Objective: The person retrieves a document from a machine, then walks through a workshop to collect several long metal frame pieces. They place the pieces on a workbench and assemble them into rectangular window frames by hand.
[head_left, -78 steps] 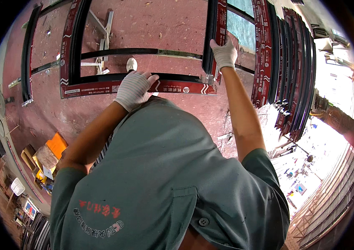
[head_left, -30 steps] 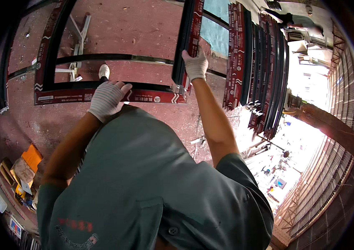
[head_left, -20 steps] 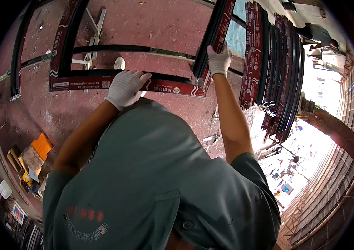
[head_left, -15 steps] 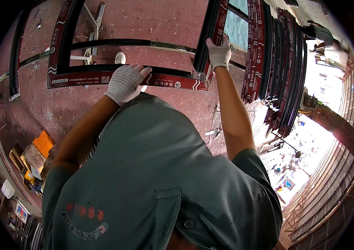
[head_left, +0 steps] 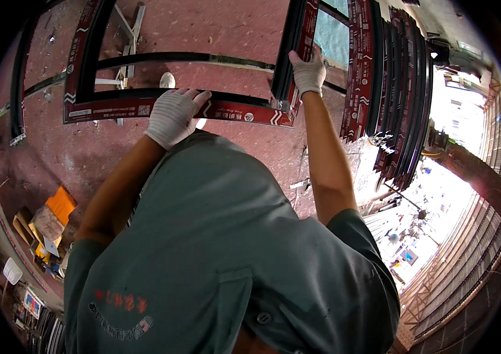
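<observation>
A large rectangular frame (head_left: pixel 109 110) of black profiles, its outer faces covered in dark red printed film, lies in front of me. My left hand (head_left: pixel 172 117), in a white ribbed glove, is closed over the near rail, left of its middle. On the right side rail (head_left: pixel 295 44), a little above the near right corner, my right hand (head_left: pixel 309 75) grips with the thumb on the inner side and the fingers on the outer side. It wears the same kind of glove. The rail hides some of the fingertips.
Dark support bars (head_left: pixel 162 58) run beneath the frame above a worn reddish floor (head_left: pixel 44 153). A row of red-and-black profiles (head_left: pixel 389 88) stands to the right. Another dark profile (head_left: pixel 19 88) is at far left. Cardboard and orange pieces (head_left: pixel 56 209) lie at lower left.
The whole view has shifted slightly; both hands keep their places on the frame. A person seen at far upper right earlier is now mostly out of sight.
</observation>
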Action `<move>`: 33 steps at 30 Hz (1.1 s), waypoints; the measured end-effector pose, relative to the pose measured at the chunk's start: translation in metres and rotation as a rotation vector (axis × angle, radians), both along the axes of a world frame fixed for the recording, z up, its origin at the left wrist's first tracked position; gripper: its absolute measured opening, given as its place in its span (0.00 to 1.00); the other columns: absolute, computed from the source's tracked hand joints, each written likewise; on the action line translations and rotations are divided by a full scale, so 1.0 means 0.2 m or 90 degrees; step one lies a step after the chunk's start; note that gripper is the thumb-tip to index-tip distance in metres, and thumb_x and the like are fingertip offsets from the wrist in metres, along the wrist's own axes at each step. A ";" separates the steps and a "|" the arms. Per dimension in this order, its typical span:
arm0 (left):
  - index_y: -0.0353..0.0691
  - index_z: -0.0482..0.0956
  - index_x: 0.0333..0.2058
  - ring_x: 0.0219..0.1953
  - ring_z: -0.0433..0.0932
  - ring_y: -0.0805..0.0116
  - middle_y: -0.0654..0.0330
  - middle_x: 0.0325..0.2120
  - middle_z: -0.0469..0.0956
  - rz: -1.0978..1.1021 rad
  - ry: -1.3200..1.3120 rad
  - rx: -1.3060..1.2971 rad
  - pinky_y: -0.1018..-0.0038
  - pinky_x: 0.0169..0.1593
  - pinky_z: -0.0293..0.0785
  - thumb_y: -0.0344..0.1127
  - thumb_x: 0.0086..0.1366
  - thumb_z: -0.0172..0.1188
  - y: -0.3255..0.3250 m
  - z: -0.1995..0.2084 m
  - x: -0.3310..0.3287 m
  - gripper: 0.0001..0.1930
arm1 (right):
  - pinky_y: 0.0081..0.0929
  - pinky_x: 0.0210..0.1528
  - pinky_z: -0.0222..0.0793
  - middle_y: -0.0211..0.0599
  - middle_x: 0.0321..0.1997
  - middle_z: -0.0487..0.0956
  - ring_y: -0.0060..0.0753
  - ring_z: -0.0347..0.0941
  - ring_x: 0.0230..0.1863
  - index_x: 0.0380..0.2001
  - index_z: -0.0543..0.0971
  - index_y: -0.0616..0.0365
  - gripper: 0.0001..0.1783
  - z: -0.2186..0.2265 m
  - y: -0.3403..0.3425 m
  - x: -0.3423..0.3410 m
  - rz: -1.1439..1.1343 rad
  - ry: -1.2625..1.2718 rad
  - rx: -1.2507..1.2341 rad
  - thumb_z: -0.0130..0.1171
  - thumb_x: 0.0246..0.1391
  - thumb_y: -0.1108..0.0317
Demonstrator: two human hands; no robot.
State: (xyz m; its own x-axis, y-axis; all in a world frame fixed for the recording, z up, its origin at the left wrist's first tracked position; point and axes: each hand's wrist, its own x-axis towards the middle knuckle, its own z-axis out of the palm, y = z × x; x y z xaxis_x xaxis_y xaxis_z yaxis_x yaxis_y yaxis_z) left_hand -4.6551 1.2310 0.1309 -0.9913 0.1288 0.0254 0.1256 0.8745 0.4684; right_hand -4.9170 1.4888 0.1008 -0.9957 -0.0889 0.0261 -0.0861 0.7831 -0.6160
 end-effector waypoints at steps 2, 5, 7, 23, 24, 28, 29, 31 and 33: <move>0.44 0.74 0.54 0.43 0.78 0.57 0.58 0.40 0.79 -0.001 -0.020 -0.010 0.64 0.50 0.72 0.41 0.59 0.63 0.01 -0.01 0.00 0.23 | 0.36 0.50 0.74 0.45 0.43 0.84 0.45 0.81 0.45 0.51 0.77 0.56 0.31 -0.09 0.07 -0.04 -0.007 0.002 -0.036 0.69 0.44 0.53; 0.45 0.74 0.53 0.43 0.78 0.56 0.58 0.39 0.79 0.007 -0.028 -0.018 0.64 0.50 0.72 0.40 0.60 0.63 0.00 0.00 0.00 0.23 | 0.36 0.49 0.75 0.45 0.42 0.84 0.46 0.81 0.44 0.50 0.78 0.57 0.31 -0.05 0.04 -0.02 0.016 0.019 -0.042 0.69 0.43 0.52; 0.45 0.74 0.53 0.42 0.78 0.56 0.58 0.38 0.79 0.010 -0.019 -0.018 0.64 0.50 0.72 0.40 0.59 0.63 0.00 -0.01 0.00 0.23 | 0.36 0.49 0.75 0.45 0.41 0.84 0.46 0.81 0.43 0.49 0.78 0.57 0.31 -0.01 0.01 0.01 0.018 0.010 -0.010 0.69 0.43 0.52; 0.44 0.75 0.51 0.42 0.78 0.56 0.59 0.41 0.79 0.018 -0.002 -0.014 0.64 0.48 0.72 0.44 0.58 0.63 0.01 -0.04 0.00 0.23 | 0.36 0.50 0.75 0.43 0.42 0.84 0.44 0.81 0.44 0.49 0.77 0.56 0.29 0.01 0.00 0.07 -0.011 -0.007 -0.008 0.68 0.45 0.54; 0.44 0.75 0.51 0.42 0.78 0.56 0.59 0.41 0.79 0.016 -0.008 -0.015 0.64 0.48 0.73 0.44 0.58 0.63 0.01 -0.05 0.00 0.23 | 0.36 0.49 0.75 0.43 0.42 0.84 0.45 0.81 0.44 0.49 0.77 0.56 0.29 0.00 0.00 0.07 -0.010 -0.013 -0.027 0.68 0.45 0.54; 0.44 0.76 0.50 0.41 0.78 0.56 0.60 0.39 0.80 0.005 -0.007 -0.023 0.64 0.47 0.73 0.42 0.57 0.64 0.01 -0.04 -0.01 0.22 | 0.36 0.49 0.75 0.44 0.41 0.84 0.45 0.81 0.44 0.49 0.77 0.57 0.29 0.02 0.00 0.07 0.015 0.010 0.002 0.68 0.45 0.54; 0.44 0.76 0.50 0.41 0.78 0.56 0.60 0.39 0.80 0.001 -0.006 -0.024 0.64 0.47 0.73 0.42 0.57 0.64 0.00 -0.02 -0.01 0.22 | 0.36 0.49 0.75 0.44 0.41 0.84 0.44 0.81 0.43 0.49 0.77 0.57 0.29 0.02 0.00 0.07 0.015 0.005 0.000 0.68 0.45 0.54; 0.44 0.76 0.50 0.41 0.78 0.56 0.59 0.38 0.81 -0.005 -0.006 -0.021 0.63 0.46 0.73 0.41 0.56 0.65 -0.01 -0.01 -0.01 0.22 | 0.36 0.49 0.75 0.44 0.41 0.84 0.44 0.81 0.43 0.49 0.77 0.58 0.29 0.00 0.01 0.06 0.019 -0.005 -0.010 0.68 0.45 0.54; 0.44 0.76 0.50 0.41 0.78 0.56 0.59 0.38 0.80 -0.007 -0.011 -0.016 0.63 0.47 0.73 0.40 0.56 0.65 -0.01 -0.01 -0.01 0.23 | 0.35 0.49 0.75 0.44 0.41 0.84 0.43 0.81 0.43 0.49 0.77 0.58 0.29 -0.02 0.02 0.05 0.028 -0.019 -0.030 0.68 0.46 0.54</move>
State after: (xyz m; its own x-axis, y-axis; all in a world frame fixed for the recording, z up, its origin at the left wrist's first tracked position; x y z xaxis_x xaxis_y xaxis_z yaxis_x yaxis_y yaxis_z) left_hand -4.6576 1.2283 0.1279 -0.9901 0.1400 0.0046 0.1271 0.8846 0.4486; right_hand -4.9073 1.4929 0.0976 -0.9912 -0.1327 0.0021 -0.1017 0.7491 -0.6546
